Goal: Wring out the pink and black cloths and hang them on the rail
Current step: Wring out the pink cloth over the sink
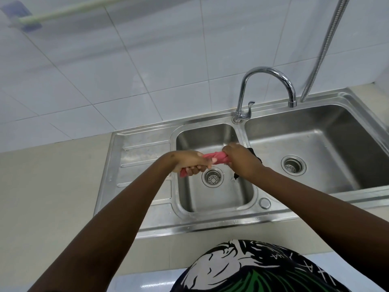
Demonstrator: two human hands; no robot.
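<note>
The twisted cloth is pink; the other cloth is black. The sink and tap are silvery steel, the wall tiles white, the bench beige, the rail pale green, and the shirt black, white and green print.

Both arms are bare from the upper forearm down to the left hand and the right hand, with no sleeves, watch or rings showing. The shirt at the bottom edge is black, printed with bold white shapes and green streaks.
</note>
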